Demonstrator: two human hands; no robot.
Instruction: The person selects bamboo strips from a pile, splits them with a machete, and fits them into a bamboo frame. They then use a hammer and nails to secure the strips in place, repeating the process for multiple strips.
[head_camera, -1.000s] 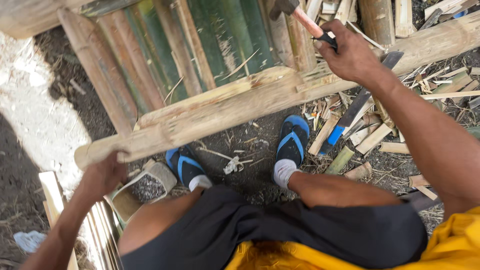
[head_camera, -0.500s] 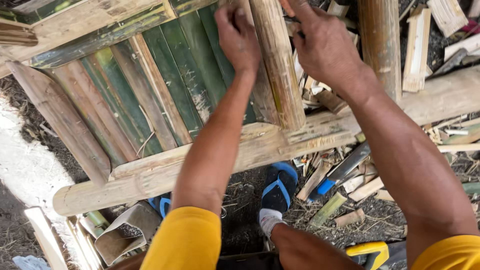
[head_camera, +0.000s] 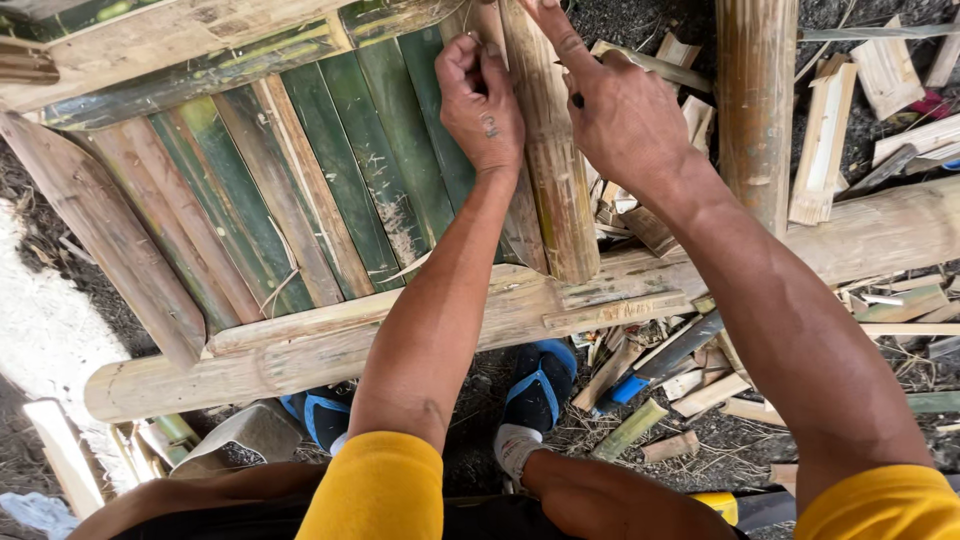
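A pale round-backed bamboo slat (head_camera: 548, 190) lies across the frame, right of a row of green slats (head_camera: 340, 190). My left hand (head_camera: 482, 100) curls over its left edge near the top. My right hand (head_camera: 625, 115) grips its right edge with the index finger stretched up along it. A small dark thing shows by that thumb; I cannot tell what it is. The slat's lower end rests on a long horizontal bamboo pole (head_camera: 300, 345).
A thick upright bamboo pole (head_camera: 755, 120) stands right of my hands. Offcuts and wood chips (head_camera: 830, 130) litter the dark ground. A blue-handled blade (head_camera: 665, 360) lies under the pole near my blue sandals (head_camera: 540, 385). A yellow-handled tool (head_camera: 722, 505) sits by my knee.
A second ago my right hand held a hammer high and my left hand was low by the pole's end. Both hands now hold the pale slat, shifted slightly since half a second ago.
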